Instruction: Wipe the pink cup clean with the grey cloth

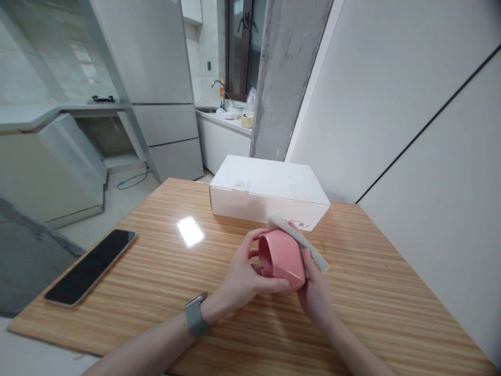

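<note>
A pink, glossy, faceted cup (pixel 287 253) is tilted on its side above the table, its opening turned to the left. My left hand (pixel 246 271) grips it near the rim, thumb along the lower side and fingers around the far side. A grey cloth (pixel 313 253) lies against the base end of the cup. My right hand (pixel 315 292) presses this cloth onto the cup from the right, its fingers partly hidden behind cloth and cup. On my left wrist sits a watch with a grey-green band (pixel 197 318).
A white box (pixel 270 183) stands on the wooden table (pixel 156 261) just beyond my hands. A phone (pixel 92 267) lies at the table's left. A white wall rises along the right edge; kitchen cabinets and a sink are farther back.
</note>
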A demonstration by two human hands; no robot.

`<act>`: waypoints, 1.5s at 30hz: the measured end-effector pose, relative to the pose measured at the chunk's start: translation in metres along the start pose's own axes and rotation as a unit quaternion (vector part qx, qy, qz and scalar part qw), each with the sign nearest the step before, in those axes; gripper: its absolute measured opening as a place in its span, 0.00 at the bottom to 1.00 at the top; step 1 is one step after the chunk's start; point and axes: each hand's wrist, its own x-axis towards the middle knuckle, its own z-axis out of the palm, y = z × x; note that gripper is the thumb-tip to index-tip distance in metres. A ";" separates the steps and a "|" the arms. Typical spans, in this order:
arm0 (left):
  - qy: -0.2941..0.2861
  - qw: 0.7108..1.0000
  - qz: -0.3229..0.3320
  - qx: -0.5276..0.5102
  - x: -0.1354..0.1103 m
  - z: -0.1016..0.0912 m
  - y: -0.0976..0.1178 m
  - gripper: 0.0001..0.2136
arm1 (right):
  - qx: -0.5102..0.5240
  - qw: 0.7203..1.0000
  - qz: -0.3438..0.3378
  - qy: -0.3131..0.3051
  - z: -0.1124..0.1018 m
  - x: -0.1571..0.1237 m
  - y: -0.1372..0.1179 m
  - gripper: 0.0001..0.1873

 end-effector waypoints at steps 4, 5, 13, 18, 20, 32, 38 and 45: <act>0.014 0.997 -0.037 -0.062 0.005 -0.003 -0.007 0.39 | -0.041 0.998 -0.049 -0.028 -0.006 -0.001 0.007 0.24; 0.019 0.996 -0.052 -0.072 0.006 -0.004 -0.008 0.38 | -0.050 0.997 -0.052 -0.033 -0.007 -0.001 0.009 0.24; 0.019 0.987 -0.128 -0.090 0.007 -0.006 -0.008 0.35 | -0.018 1.000 -0.010 -0.021 -0.007 0.009 0.013 0.26; -0.010 0.994 -0.097 -0.039 0.007 -0.003 -0.001 0.47 | 0.026 0.999 0.016 0.019 -0.001 0.012 0.002 0.27; -0.001 0.997 -0.082 0.000 0.006 -0.001 0.001 0.48 | 0.037 0.999 0.029 0.027 0.000 0.011 -0.002 0.27; 0.046 0.998 -0.009 0.044 -0.002 0.004 0.006 0.50 | 0.060 0.997 0.025 -0.032 0.001 0.006 -0.002 0.25; 0.054 0.997 -0.055 -0.032 0.009 -0.005 -0.005 0.40 | 0.002 0.998 -0.028 -0.064 0.000 0.000 0.003 0.24; 0.029 0.985 -0.128 -0.111 0.007 -0.005 -0.005 0.31 | -0.044 0.995 -0.035 -0.079 -0.006 0.002 0.011 0.26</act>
